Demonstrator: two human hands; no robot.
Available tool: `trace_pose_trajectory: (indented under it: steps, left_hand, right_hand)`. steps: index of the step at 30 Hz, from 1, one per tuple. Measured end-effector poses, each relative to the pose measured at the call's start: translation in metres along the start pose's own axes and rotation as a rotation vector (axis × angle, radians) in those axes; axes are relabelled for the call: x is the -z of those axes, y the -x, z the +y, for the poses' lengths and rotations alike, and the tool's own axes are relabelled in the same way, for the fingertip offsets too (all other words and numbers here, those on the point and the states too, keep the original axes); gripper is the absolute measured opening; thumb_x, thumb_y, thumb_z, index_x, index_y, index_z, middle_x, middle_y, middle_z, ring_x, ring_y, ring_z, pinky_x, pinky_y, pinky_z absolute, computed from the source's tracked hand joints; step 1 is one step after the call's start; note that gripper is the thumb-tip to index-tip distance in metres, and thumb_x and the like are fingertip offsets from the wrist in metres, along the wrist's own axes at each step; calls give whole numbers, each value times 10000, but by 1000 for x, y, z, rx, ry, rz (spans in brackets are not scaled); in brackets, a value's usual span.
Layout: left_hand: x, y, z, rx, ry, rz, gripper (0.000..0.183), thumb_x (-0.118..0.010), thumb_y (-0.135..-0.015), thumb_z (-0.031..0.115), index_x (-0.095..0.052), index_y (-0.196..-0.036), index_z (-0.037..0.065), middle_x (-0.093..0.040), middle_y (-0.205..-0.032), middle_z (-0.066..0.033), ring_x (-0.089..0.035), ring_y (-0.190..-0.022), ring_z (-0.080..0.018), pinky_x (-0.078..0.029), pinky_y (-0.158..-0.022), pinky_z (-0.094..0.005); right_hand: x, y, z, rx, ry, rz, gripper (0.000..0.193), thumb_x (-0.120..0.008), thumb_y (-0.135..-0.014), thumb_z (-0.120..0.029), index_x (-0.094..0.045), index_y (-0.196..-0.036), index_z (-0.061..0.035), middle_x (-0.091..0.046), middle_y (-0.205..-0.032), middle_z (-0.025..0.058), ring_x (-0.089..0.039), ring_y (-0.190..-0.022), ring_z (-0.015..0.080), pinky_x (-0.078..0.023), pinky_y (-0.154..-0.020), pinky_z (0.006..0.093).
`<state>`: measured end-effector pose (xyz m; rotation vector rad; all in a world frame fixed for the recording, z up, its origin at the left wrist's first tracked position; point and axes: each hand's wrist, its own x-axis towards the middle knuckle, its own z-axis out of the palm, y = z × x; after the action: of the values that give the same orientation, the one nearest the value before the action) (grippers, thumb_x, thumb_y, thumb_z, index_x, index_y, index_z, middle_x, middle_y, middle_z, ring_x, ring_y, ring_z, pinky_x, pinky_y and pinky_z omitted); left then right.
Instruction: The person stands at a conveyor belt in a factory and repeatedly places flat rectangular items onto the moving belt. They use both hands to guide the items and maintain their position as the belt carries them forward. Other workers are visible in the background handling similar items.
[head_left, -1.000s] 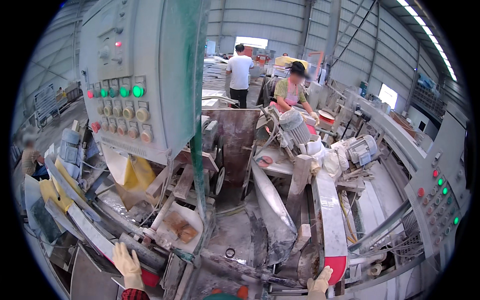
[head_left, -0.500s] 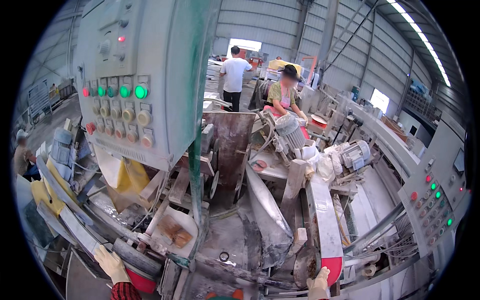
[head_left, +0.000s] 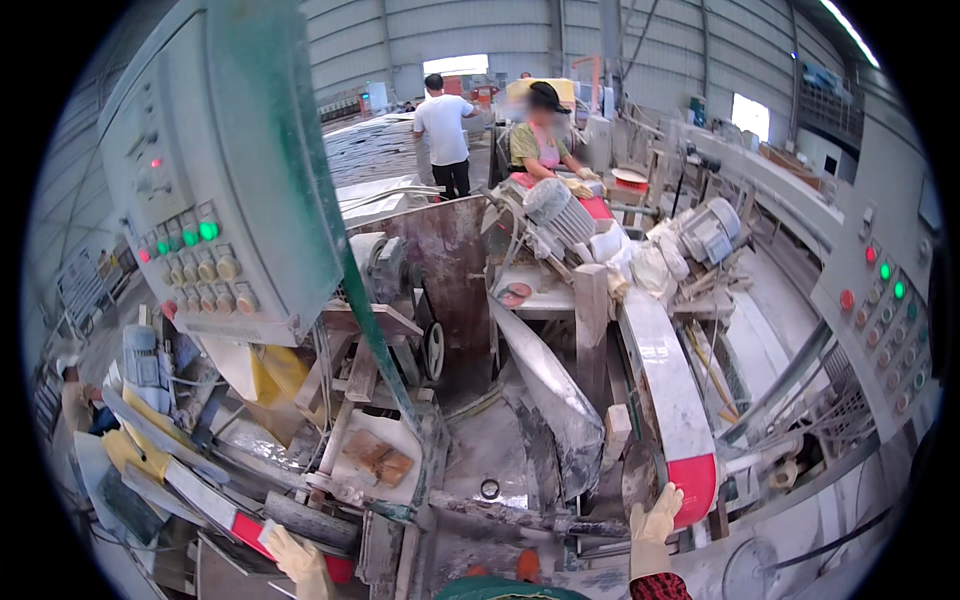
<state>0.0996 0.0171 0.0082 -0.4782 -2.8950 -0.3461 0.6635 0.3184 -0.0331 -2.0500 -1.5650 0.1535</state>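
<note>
Cream gloves cover both my hands. At the lower left, my left hand (head_left: pixel 298 560) reaches with stretched fingers over a red belt (head_left: pixel 247 530); a thin pale edge shows by its fingertips, too small to name. Beyond it, a long white strip (head_left: pixel 195 492) lies on the belt. At the lower right, my right hand (head_left: pixel 655 518) has its fingers apart, touching the inner edge of the rounded red belt end (head_left: pixel 694 485). A long grey-white strip (head_left: pixel 660 375) runs away from there toward the motors. Neither hand visibly grips anything.
A control cabinet (head_left: pixel 215 180) with lit buttons hangs at the upper left, another control panel (head_left: pixel 890 310) at the right. Motors (head_left: pixel 560 212), a wooden post (head_left: pixel 590 330) and a dusty metal trough (head_left: pixel 550 390) stand between. One co-worker (head_left: pixel 540 140) works ahead; another person (head_left: pixel 443 130) stands behind.
My view has turned and shifted. On both sides, more red belt shows between my hands and the white strips. My right hand's fingers look more spread than before.
</note>
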Motion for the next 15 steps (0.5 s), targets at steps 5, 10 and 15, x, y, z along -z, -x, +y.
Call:
trace_pose_trajectory:
  steps: [5,10,15]
  left_hand:
    - [-18,23,77,-297,842,-71,634,-568,-597,-79,-462,-1217,0,-450,-1172,-192,-439,-1154,-322,-312,-1059,-391]
    - [20,85,233,-930,723,-388,727,-747,-652,53,-454,-1315,9,-424,-1386,-229,-386,-1321,-355,-307,-1094,-401]
    - [93,168,352,-1477,799,-597,664,-757,-698,119,-475,-1292,27,-417,-1380,-252,-440,-1260,-402,-406,-1020,-394]
  right_hand:
    - [23,24,-84,177,-417,-149,556,-638,-755,-120,-500,-1285,-23,-585,-1162,226,-591,-1025,361,-469,-895,395]
    - [-23,55,-145,-334,-1182,-1015,589,-630,-905,-174,-380,-1436,-116,-641,-1143,100,-647,-925,177,-525,-776,288]
    - [-33,62,-152,-180,-1372,-687,571,-621,-875,-111,-396,-1398,-68,-582,-1192,108,-575,-1065,182,-482,-841,304]
